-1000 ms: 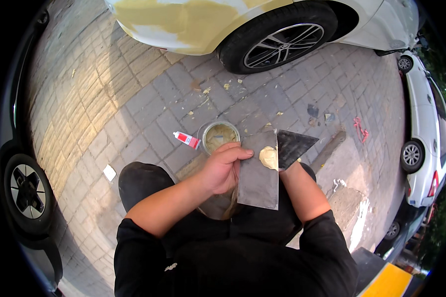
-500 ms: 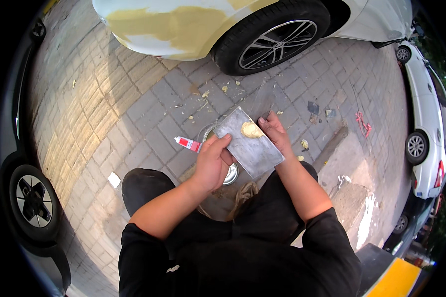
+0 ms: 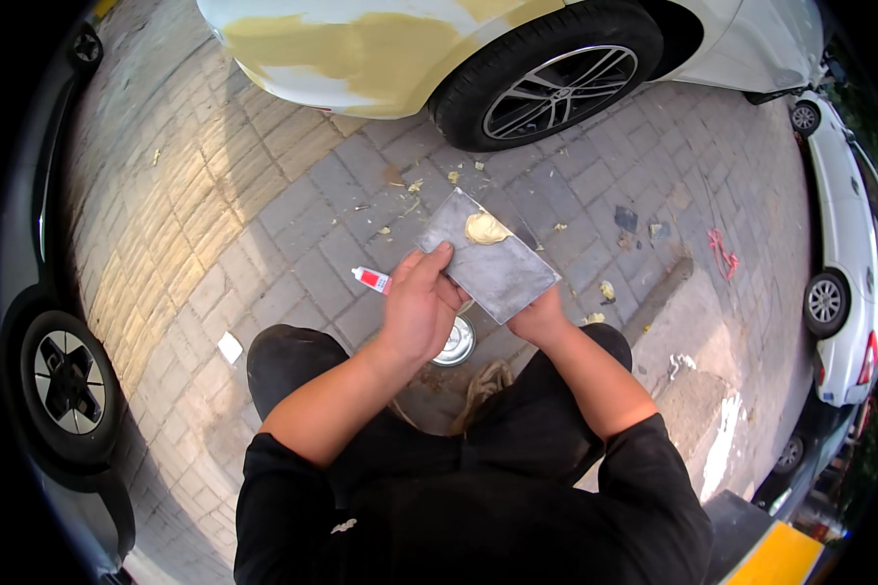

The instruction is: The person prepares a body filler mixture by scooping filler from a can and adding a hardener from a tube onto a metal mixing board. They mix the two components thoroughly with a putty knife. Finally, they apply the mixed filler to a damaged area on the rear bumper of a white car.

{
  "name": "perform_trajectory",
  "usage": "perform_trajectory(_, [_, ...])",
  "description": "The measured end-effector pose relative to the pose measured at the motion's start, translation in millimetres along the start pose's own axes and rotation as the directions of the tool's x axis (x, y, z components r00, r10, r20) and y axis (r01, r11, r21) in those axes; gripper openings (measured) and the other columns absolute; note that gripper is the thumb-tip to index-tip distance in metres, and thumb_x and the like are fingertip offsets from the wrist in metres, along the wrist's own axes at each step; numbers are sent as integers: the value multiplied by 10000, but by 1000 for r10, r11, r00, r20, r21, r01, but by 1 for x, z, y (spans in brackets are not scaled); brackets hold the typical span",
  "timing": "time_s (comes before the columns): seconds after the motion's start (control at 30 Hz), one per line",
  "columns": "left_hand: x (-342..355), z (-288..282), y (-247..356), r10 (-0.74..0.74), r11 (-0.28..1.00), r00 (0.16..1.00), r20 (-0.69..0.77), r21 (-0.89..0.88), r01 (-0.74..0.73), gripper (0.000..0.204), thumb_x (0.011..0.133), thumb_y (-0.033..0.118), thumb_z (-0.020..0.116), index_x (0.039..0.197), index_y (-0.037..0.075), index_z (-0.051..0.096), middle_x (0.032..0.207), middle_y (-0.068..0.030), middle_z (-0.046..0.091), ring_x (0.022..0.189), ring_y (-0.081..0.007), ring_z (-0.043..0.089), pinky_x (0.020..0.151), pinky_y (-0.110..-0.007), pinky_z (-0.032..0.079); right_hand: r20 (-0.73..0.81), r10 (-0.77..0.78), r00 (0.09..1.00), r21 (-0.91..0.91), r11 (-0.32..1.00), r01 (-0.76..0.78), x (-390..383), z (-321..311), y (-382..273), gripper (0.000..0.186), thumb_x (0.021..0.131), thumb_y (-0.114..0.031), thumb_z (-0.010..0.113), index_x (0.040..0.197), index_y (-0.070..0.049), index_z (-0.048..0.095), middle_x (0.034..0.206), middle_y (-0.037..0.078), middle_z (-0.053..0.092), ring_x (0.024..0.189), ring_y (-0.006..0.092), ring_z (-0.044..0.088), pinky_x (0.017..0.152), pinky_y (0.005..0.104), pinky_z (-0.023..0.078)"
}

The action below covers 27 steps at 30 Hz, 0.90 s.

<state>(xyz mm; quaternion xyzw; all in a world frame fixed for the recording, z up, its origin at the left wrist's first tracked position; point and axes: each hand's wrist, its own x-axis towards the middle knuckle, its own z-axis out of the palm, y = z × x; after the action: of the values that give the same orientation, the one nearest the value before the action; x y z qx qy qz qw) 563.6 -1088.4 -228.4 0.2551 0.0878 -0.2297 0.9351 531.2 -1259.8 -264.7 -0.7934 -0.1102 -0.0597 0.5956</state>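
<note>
My left hand (image 3: 421, 304) grips a flat grey board (image 3: 498, 268), its thumb lying on top. A blob of pale yellow putty (image 3: 485, 229) rests on the board toward its far edge. My right hand (image 3: 540, 318) reaches under the board's near right corner. The board hides its fingers, so what they hold does not show. Between my knees, partly under my left hand, is a round metal tin (image 3: 456, 345). A red and white tube (image 3: 371, 280) lies just left of that hand.
Ahead stands a white car (image 3: 312, 73) with yellow filler over its rear corner, by a black wheel (image 3: 556, 83). Putty scraps and red string (image 3: 722, 253) litter the paving. A dark car (image 3: 68, 380) is at left, a concrete slab (image 3: 693, 331) at right.
My right hand has slid from the board's right edge to beneath it, and the clear thin sheet at its fingers is no longer distinct. The board has shifted slightly away from me.
</note>
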Motion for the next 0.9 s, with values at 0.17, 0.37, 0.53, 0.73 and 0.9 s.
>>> perform_trajectory(0.17, [-1,10,10,-13,1000,987,159,25,9,299,1013,185,420,1189,-34,520,1164,-169,628,1050,-274,634,919,-429,512,146,-137,980,-181,970,162,3,7,3,297,799,39,643,1086,-38,633,1130,83,653,1010,212,636,861,309,490])
perform_trajectory(0.37, [7,-9,14,101,973,982,158,189,-131,291,1025,224,420,1176,-3,521,1105,-120,633,955,-204,611,839,-366,483,73,433,898,794,520,-315,14,-7,-16,297,950,-55,524,1244,-50,482,1277,114,556,1101,261,613,870,439,556])
perform_trajectory(0.53, [24,-38,3,191,886,982,3,429,-173,291,1026,256,437,1162,17,531,1073,-71,617,942,-151,547,805,-323,421,81,399,913,819,495,-289,23,-12,-23,317,987,-107,487,1297,-74,425,1291,116,549,1136,284,595,841,499,571])
perform_trajectory(0.73, [40,-42,11,79,919,991,110,377,-115,384,1025,376,391,1088,24,533,1072,-102,613,897,-153,553,794,-325,432,-45,436,899,785,572,-238,27,-10,-22,264,974,-75,504,1231,-45,452,1217,120,594,1072,264,630,847,475,579])
perform_trajectory(0.9, [25,-109,-75,-169,75,971,-169,980,184,478,964,441,442,902,4,627,907,-160,673,803,-266,645,684,-407,491,-156,449,880,794,587,-159,34,-22,-20,256,967,-76,518,1217,-44,475,1206,112,606,1051,264,641,851,486,572])
